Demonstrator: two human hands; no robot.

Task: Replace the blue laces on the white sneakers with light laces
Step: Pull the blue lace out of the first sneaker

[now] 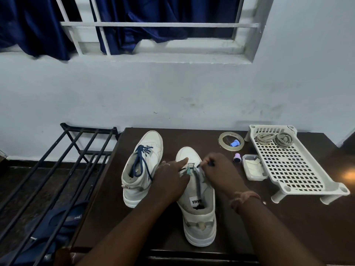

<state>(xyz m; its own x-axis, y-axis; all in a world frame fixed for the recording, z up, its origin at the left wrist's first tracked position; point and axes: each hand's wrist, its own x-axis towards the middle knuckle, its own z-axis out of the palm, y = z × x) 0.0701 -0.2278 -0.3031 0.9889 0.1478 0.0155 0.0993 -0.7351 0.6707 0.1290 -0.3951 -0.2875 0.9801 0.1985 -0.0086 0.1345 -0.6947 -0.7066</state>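
The step in hand was the unlacing of the near sneaker (197, 204), which stood on the dark surface (288, 217) with its toe toward the wall. The right hand (221, 169), fingers curled, pinched the blue lace (197, 181) just above the sneaker's lower eyelets. The left hand (171, 179) lay over the sneaker's left side with its fingers fairly straight, the forefinger reaching onto the toe cap, and seemed to steady the shoe without gripping it. Most of that lace appeared already drawn out; one strand ran down the tongue toward the collar, and only the crossings nearest the toe looked threaded, though the hands hid part of them.

Just left of that sneaker stood the second sneaker (142, 166), its own blue lace (141, 160) loosened but threaded through its eyelets. The light laces (274, 140) lay coiled at the far end of a white slatted tray (294, 169), well to the right of the near sneaker. Between them were a roll of tape (222, 145), a small purple cap (236, 158) and a little plastic box (253, 167).

By this reading the task was early. The next move likely called for pulling the pinched lace free of the last eyelets while the left hand held the shoe down against the tug, then reaching right for a light lace.
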